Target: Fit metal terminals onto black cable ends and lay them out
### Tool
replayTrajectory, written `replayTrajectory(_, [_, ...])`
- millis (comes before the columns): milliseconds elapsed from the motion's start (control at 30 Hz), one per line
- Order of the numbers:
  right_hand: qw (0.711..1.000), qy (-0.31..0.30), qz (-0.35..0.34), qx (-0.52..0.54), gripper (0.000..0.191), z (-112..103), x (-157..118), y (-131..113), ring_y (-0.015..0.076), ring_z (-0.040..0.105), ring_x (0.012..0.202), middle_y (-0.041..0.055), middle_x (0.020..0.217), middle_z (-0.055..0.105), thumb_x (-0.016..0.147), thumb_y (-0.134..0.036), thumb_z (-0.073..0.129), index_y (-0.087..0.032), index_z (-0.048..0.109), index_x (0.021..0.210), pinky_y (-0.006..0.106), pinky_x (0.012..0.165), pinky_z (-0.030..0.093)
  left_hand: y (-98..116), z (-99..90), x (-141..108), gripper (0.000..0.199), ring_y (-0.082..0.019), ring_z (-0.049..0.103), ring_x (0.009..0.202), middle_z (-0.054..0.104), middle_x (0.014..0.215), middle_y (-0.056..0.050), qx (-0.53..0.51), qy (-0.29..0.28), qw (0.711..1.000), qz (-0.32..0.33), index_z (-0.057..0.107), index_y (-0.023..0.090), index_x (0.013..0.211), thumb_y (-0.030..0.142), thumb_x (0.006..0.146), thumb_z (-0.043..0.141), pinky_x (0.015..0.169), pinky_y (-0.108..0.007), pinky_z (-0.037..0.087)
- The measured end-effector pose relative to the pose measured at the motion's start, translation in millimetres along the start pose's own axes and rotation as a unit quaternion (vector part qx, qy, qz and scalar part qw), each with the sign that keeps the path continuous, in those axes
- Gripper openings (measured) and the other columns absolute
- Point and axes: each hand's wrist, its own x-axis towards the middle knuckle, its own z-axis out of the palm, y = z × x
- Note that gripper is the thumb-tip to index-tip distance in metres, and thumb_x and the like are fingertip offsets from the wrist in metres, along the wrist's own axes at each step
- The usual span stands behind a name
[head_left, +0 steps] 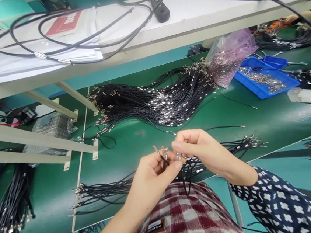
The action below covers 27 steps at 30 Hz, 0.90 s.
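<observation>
Several black cables with stripped ends of thin coloured wires [163, 152] stick up between the fingers of my left hand [153, 174], which is closed around them. My right hand [200, 149] pinches at a small wire end [179, 156] beside my left thumb and forefinger. A loop of black cable [187, 183] hangs below both hands. Behind and under the hands, a thin bundle of black cables [104, 190] lies along the front of the green table [135, 139].
A large black cable bundle [154, 101] lies mid-table, beside a pink bag [229, 56] and a blue tray [262, 77] of small metal parts. A white shelf [190, 24] with coiled cable spans the back. At far right, another person's hand [290, 20] shows.
</observation>
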Motion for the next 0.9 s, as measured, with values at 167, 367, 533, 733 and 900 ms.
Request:
replayTrajectory(167, [0.998, 0.015, 0.006, 0.065, 0.032, 6, 0, 14, 0.0080, 0.044, 0.055, -0.0041, 0.058, 0.053, 0.088, -0.034, 0.064, -0.017, 0.053, 0.063, 0.023, 0.057, 0.035, -5, 5.2, 0, 0.019, -0.011, 0.048, 0.065, 0.062, 0.070, 0.000, -0.016, 0.048, 0.999, 0.001, 0.066, 0.015, 0.073, 0.032, 0.082, 0.068, 0.067, -0.023, 0.040])
replayTrajectory(367, [0.996, 0.042, -0.008, 0.076, 0.030, 11, -1, 13, 0.0093, 0.046, 0.056, -0.0040, 0.057, 0.053, 0.087, -0.032, 0.064, -0.017, 0.054, 0.063, 0.024, 0.059, 0.037, -6, 7.5, 2, 0.014, -0.009, 0.045, 0.061, 0.064, 0.071, 0.000, -0.030, 0.068, 0.997, 0.014, 0.067, 0.016, 0.070, 0.023, 0.082, 0.065, 0.062, -0.022, 0.037])
replayTrajectory(533, [0.996, 0.035, 0.000, 0.086, 0.030, 10, -2, 14, 0.0086, 0.047, 0.055, -0.0042, 0.057, 0.055, 0.088, -0.032, 0.064, -0.017, 0.055, 0.064, 0.023, 0.060, 0.038, -5, 5.5, 2, 0.010, -0.008, 0.043, 0.060, 0.064, 0.073, 0.001, -0.044, 0.048, 0.998, 0.015, 0.066, 0.017, 0.072, 0.019, 0.082, 0.065, 0.059, -0.022, 0.035])
replayTrajectory(733, [0.995, 0.030, 0.011, 0.097, 0.033, 3, 0, 14, 0.0063, 0.046, 0.053, -0.0052, 0.057, 0.054, 0.088, -0.034, 0.066, -0.016, 0.052, 0.064, 0.020, 0.058, 0.036, -7, -3.2, 2, 0.006, -0.008, 0.042, 0.063, 0.062, 0.078, -0.001, -0.050, -0.011, 0.998, -0.025, 0.070, 0.017, 0.084, 0.018, 0.084, 0.064, 0.058, -0.024, 0.031])
replayTrajectory(900, [0.995, 0.032, 0.020, 0.093, 0.034, 1, 1, 14, 0.0060, 0.045, 0.053, -0.0049, 0.056, 0.053, 0.087, -0.035, 0.067, -0.015, 0.051, 0.064, 0.019, 0.056, 0.035, -8, -15.1, 7, 0.015, -0.007, 0.030, 0.056, 0.048, 0.067, 0.002, -0.092, -0.093, 0.989, -0.066, 0.070, 0.016, 0.091, 0.029, 0.087, 0.065, 0.052, -0.025, 0.020])
